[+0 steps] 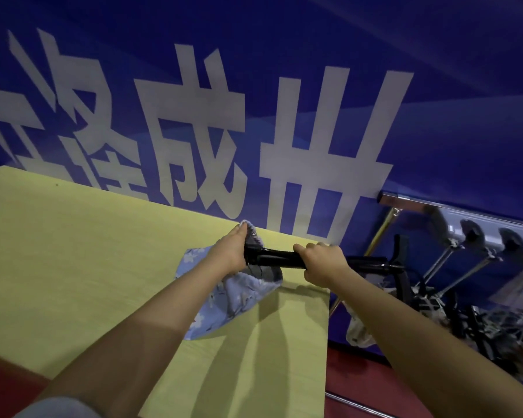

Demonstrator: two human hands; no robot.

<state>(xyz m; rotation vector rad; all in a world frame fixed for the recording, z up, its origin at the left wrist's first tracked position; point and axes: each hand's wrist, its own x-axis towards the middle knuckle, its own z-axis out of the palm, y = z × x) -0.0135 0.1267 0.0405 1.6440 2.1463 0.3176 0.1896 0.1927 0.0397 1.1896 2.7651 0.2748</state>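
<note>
A light blue cloth cover point(239, 297) with a white flower print and a gathered edge lies near the far right corner of the yellow-green table point(88, 267). My left hand point(228, 251) grips the cover's rim and holds it up. My right hand point(323, 263) grips a black bar-shaped object point(272, 257) that lies level above the table. The bar's left end sits inside the cover's opening. Its right end runs past the table edge behind my right hand.
A blue banner wall point(284, 101) with large white characters stands right behind the table. On the floor at right, a pile of black and metal stands point(453, 285) lies beneath a chrome rail point(453, 211). A red floor point(354, 375) shows beside the table's right edge.
</note>
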